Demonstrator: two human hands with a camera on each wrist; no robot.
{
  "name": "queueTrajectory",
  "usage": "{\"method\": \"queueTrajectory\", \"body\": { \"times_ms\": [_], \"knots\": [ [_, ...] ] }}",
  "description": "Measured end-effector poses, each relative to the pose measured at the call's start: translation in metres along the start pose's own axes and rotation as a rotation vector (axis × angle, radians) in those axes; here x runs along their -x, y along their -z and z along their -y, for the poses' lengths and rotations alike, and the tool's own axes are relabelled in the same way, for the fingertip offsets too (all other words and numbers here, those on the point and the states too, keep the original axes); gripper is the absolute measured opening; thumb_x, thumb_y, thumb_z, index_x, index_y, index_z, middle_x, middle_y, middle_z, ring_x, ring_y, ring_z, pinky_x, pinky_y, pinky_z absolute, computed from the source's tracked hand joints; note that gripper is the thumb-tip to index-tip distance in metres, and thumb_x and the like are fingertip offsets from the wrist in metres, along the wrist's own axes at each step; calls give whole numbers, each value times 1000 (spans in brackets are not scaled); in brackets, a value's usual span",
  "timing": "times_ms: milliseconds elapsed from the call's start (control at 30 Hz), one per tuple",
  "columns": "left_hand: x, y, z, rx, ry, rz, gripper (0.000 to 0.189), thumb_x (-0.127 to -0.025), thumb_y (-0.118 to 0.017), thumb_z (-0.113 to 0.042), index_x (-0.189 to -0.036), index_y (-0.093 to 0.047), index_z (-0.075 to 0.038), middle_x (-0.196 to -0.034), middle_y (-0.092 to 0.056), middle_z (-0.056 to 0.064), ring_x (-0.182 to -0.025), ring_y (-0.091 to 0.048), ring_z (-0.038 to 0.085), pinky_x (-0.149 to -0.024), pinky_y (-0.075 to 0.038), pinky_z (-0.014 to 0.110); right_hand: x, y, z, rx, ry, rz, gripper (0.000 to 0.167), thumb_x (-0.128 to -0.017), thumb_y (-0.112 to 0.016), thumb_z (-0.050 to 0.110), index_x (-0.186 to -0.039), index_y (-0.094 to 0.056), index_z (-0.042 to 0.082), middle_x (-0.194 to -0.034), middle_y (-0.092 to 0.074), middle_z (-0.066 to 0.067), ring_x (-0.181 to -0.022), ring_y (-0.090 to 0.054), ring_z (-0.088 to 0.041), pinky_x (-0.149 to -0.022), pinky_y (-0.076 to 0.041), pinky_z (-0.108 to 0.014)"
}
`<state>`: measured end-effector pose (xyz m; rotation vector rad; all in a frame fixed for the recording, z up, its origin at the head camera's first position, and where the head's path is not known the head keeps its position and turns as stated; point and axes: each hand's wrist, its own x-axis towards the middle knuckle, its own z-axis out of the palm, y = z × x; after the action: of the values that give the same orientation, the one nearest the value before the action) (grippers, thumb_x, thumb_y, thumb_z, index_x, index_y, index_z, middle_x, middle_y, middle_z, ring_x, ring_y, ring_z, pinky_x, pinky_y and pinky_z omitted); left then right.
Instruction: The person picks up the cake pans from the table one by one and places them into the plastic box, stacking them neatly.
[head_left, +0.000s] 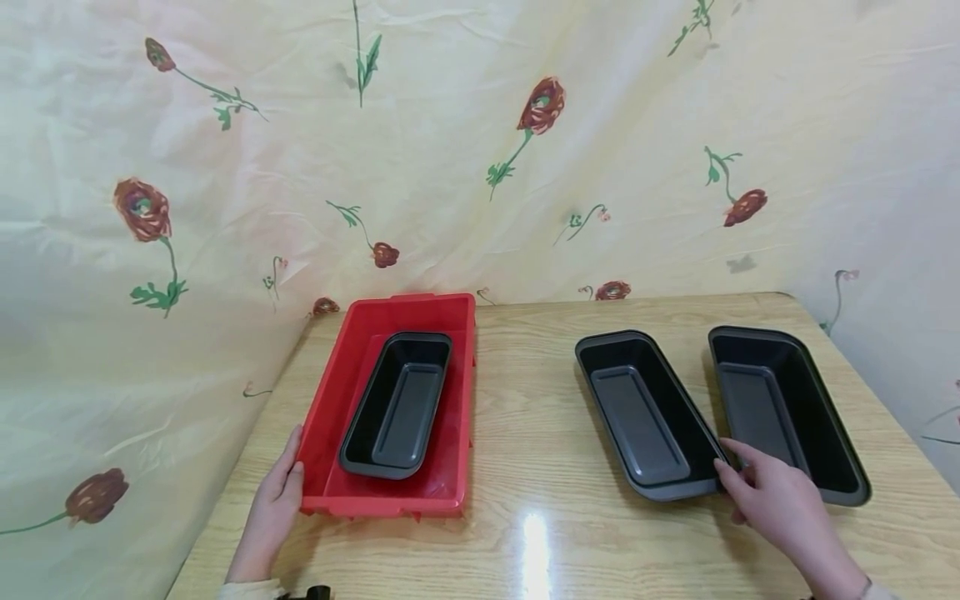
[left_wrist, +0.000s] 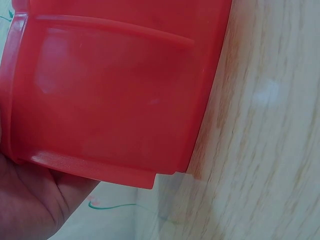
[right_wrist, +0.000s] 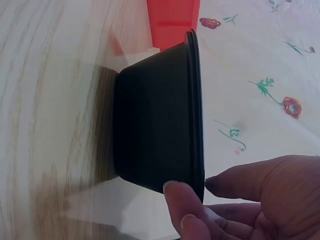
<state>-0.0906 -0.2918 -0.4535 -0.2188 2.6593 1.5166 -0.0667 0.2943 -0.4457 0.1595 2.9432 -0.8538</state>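
Wood-look tabletop [head_left: 525, 467], flowery sheet [head_left: 435, 150] behind. Left hand [head_left: 272, 504] against red tray [head_left: 405, 505], can't tell if gripping. Right hand [head_left: 783, 500] pinching corner of middle pan [head_left: 641, 417], beside far-right pan [head_left: 761, 408]. Held lopsided, might twist or knock it.

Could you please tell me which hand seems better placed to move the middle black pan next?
Probably the right hand: it already pinches the middle pan at its near corner. The left hand touches the red tray, farther away.
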Motion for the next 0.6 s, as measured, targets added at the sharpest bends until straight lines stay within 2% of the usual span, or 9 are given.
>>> {"method": "queueTrajectory", "body": {
  "times_ms": [200,433,600],
  "knots": [
    [1,0,-1,1,1,1,59,-107,-31,-13,-158,-5,-24,-162,-10,14,-143,-19,40,-102,-40,49,-2,-5,3,-21,2,27,50,-100,-51,21,-133,-45,-17,-57,-58,3,-51,-56,-15,-49,-36,-29],
    [0,0,-1,0,-33,-6,58,-106,-31,-11,-158,-7,-21,-162,-11,15,-144,-19,41,-102,-38,48,-4,-9,6,-46,14,28,48,-100,-52,17,-133,-45,-17,-59,-58,3,-52,-57,-14,-56,-40,-31],
    [0,0,0,11,-24,-9,59,-106,-32,-10,-158,-7,-22,-162,-11,15,-143,-19,41,-101,-39,48,-7,-11,8,-151,-22,62,47,-100,-50,11,-136,-39,-19,-64,-60,-1,-54,-60,-18,-52,-47,-30]
  ]
}}
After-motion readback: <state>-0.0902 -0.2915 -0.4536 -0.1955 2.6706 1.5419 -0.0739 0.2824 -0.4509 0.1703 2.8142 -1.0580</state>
